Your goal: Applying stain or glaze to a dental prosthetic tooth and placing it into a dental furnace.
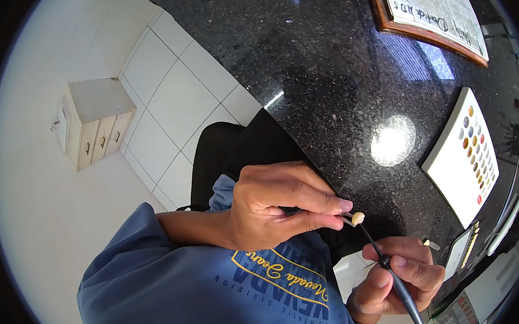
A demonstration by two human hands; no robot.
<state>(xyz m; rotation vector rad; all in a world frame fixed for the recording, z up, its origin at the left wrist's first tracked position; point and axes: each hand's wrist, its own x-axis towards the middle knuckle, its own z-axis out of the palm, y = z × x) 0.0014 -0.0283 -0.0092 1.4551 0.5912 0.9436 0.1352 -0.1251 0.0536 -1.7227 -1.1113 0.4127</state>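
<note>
Closest, right hand [397, 278] pinched shut on thin dark brush [388, 272], pen-style, tip aimed up at small cream tooth piece [357, 218]. Left hand [274, 211] closed, thumb + forefinger gripping short pin w/ tooth piece at its end, held in air just off desk [325, 70] edge. Piece prob. v. light, hard, brittle, slick; best held by pin, not body. Farther: white shade palette [462, 163] w/ colour dots, framed sheet [428, 12].
</note>
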